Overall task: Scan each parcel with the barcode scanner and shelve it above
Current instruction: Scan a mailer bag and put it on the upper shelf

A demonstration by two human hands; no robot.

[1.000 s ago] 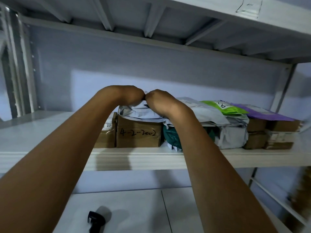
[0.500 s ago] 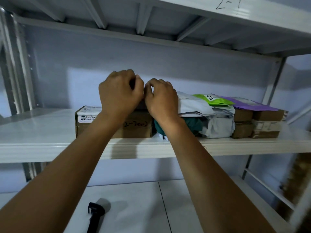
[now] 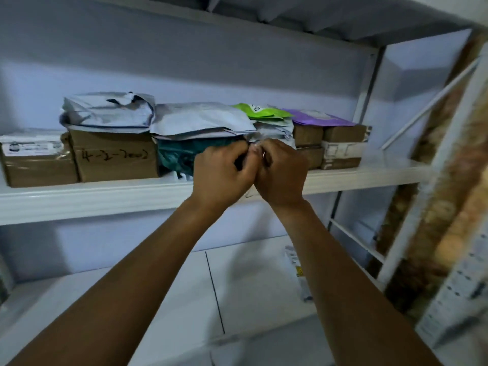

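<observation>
The left hand (image 3: pixel 221 173) and right hand (image 3: pixel 281 175) meet, fingers curled, at the shelf (image 3: pixel 92 196) edge; whether they pinch the grey bag (image 3: pixel 200 120) at their 12 o'clock is unclear. Seating it well probably means pushing it flat and back, over the teal bag (image 3: pixel 177 157).

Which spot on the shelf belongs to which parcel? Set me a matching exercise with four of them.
Parcels
1. purple mailer
2. teal bag
3. handwritten box
4. crumpled grey mailer

Places
A. on top of the handwritten box
B. on the brown boxes at the right end
C. under a flat grey mailer, mid-shelf
D. between the labelled box and the teal bag

Pairs: 1-B, 2-C, 3-D, 4-A
</observation>
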